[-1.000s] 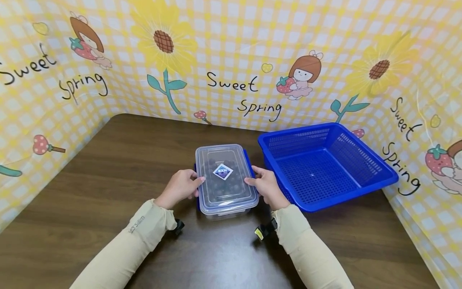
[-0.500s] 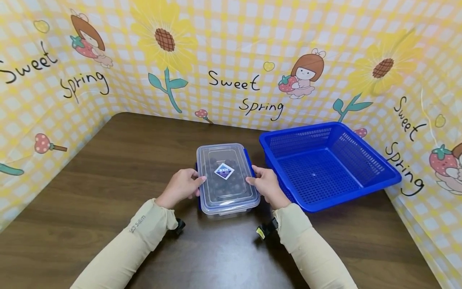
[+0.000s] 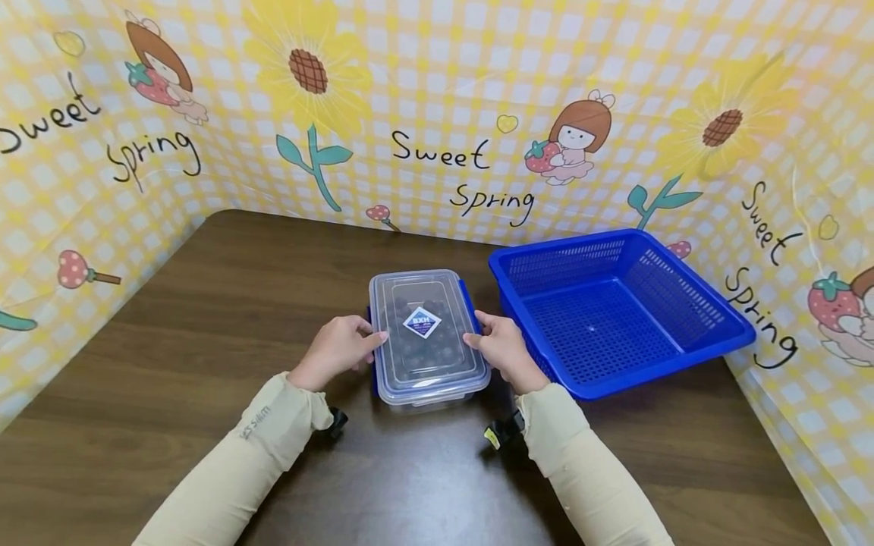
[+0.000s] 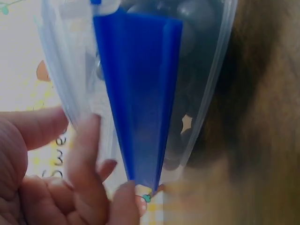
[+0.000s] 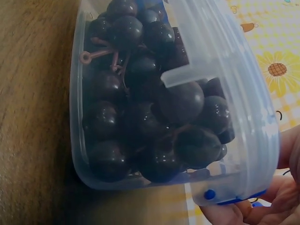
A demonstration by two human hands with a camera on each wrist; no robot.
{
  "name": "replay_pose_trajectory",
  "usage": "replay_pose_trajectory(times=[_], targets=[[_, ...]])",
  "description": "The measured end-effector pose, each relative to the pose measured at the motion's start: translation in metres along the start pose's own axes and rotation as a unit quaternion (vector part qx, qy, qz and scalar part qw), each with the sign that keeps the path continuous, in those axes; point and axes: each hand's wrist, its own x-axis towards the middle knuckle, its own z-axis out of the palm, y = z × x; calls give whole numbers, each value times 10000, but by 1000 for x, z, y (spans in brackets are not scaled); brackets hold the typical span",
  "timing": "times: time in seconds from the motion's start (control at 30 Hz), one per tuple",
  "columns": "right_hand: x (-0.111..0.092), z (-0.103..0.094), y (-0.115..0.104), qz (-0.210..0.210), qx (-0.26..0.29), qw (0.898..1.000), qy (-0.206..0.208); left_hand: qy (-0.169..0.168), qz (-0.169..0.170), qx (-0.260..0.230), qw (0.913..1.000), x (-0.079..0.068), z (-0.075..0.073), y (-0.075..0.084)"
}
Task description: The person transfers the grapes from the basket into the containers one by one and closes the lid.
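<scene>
A lidded clear plastic food container (image 3: 429, 356) sits on the table, with a diamond-shaped label on its lid. Dark round grapes (image 5: 112, 117), some stems among them, show through its wall in the right wrist view. My left hand (image 3: 336, 349) is at its left side, thumb on the lid's edge and fingers beside the blue latch (image 4: 140, 93). Whether that latch is fastened I cannot tell. On the opposite side, my right hand (image 3: 504, 349) holds the lid's edge, thumb on top and fingers lower by the other blue latch (image 3: 467, 299), partly hidden.
A blue plastic basket (image 3: 601, 326) with perforated sides and base stands right of the container, close to my right hand. Yellow checked cloth (image 3: 437, 91) walls off the back and sides of the brown wooden table (image 3: 225, 303).
My left fingers shift slightly at the container's side, with less of their tips showing below the thumb. The container, right hand and basket stay in place.
</scene>
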Motion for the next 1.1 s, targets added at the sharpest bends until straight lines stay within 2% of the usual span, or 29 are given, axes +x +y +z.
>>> replay_pose_trajectory(times=[0.1,0.17,0.2,0.3,0.4,0.47,0.57,0.73,0.83,1.1], targets=[[0,0,-1,-52,-43,10000,-7,-102,-313,-391,9987,4,-3,-3],[0,-1,-2,-41,38,10000,-38,-281,-588,-945,9934,8,-5,-5],[0,-1,-2,-35,76,9999,-58,-413,-721,-1253,9886,10,-5,-7],[2,-2,-2,-20,141,9999,-95,-943,-1039,-2173,9660,17,-6,-13],[2,-3,-2,-2,126,9999,-118,-1388,-1179,-2698,9455,21,-5,-19],[2,-3,-1,15,118,9999,-108,-1570,-1156,-2905,9368,23,-4,-23],[1,-1,1,43,107,9999,-106,-1627,-1178,-3129,9283,22,-3,-26],[-1,1,4,-51,64,9998,-159,-1415,-1268,-3380,9218,19,-1,-28],[-1,1,5,-135,35,9998,-148,-1300,-1265,-3442,9212,18,-2,-25],[1,0,4,-288,-82,9995,-53,-1054,-1198,-2874,9444,21,-5,-10]])
